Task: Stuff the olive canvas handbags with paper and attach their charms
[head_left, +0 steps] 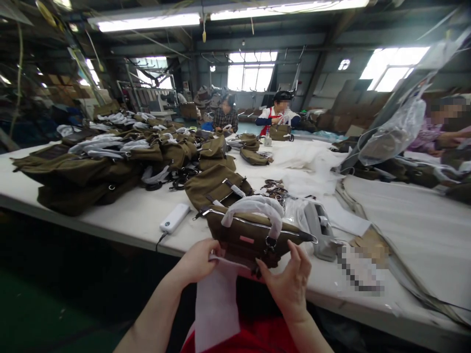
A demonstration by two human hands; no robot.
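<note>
An olive-green handbag (253,230) stands at the near edge of the table, its wrapped handles (253,203) arched over a silver zipper. My left hand (200,260) is closed at its lower left, pinching the top of a white sheet (217,304) that hangs over the table edge toward my lap. On the right side, my right hand (289,279) grips the bag, thumb low by the dark hardware and fingers against its end. Directly behind lies another olive bag (209,189).
Olive bags (88,171) are heaped at left on the white table (81,223). A white power bank (175,218) with a cable lies left of my work. A grey tape dispenser (319,230) sits at right, near a post. Co-workers (279,117) sit across the table and at far right.
</note>
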